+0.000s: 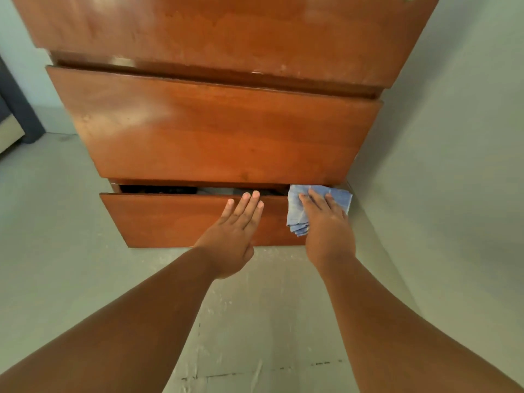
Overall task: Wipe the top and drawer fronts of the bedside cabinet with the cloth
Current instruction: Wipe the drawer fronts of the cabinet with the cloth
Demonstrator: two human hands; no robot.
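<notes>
The brown wooden bedside cabinet (221, 129) fills the upper view, seen from above with three drawer fronts. The bottom drawer (170, 219) stands slightly pulled out, dark contents showing in the gap. My left hand (235, 231) lies flat with fingers spread against the bottom drawer front, fingertips at its top edge. My right hand (326, 222) presses a folded blue cloth (297, 208) against the right end of that same drawer front, near its top corner.
A grey-green wall (453, 165) runs close along the cabinet's right side. The floor (56, 236) is pale grey concrete with cracks near the bottom. A dark bed edge or furniture piece (17, 114) shows at far left.
</notes>
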